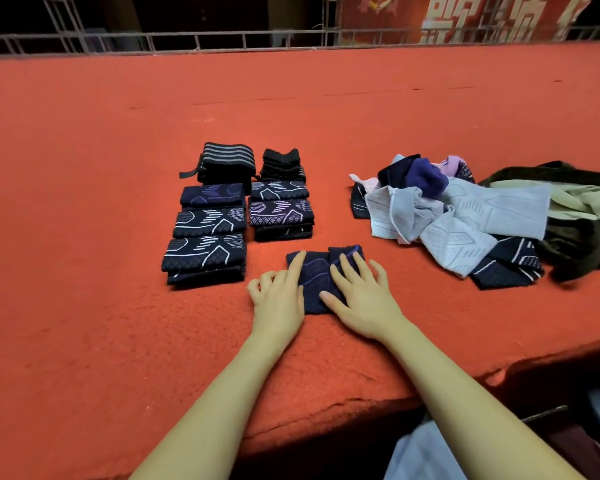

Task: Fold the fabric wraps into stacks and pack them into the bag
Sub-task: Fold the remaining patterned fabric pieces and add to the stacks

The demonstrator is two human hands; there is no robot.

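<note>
A dark navy wrap [317,275] with purple lines lies flat near the front of the red table. My left hand [279,296] rests on its left edge, index finger stretched over the cloth, other fingers curled. My right hand [361,296] lies flat on its right half, fingers spread. Two columns of folded dark wraps [207,223] [281,202] stand to the left behind. A loose pile of pale grey, purple and navy wraps [447,213] lies to the right. A dark olive bag [582,220] lies at the far right, partly under the pile.
The red felt table [118,323] stretches far back to a metal railing [194,39]. Its front edge runs diagonally at the lower right, with dark floor and pale clothing below it.
</note>
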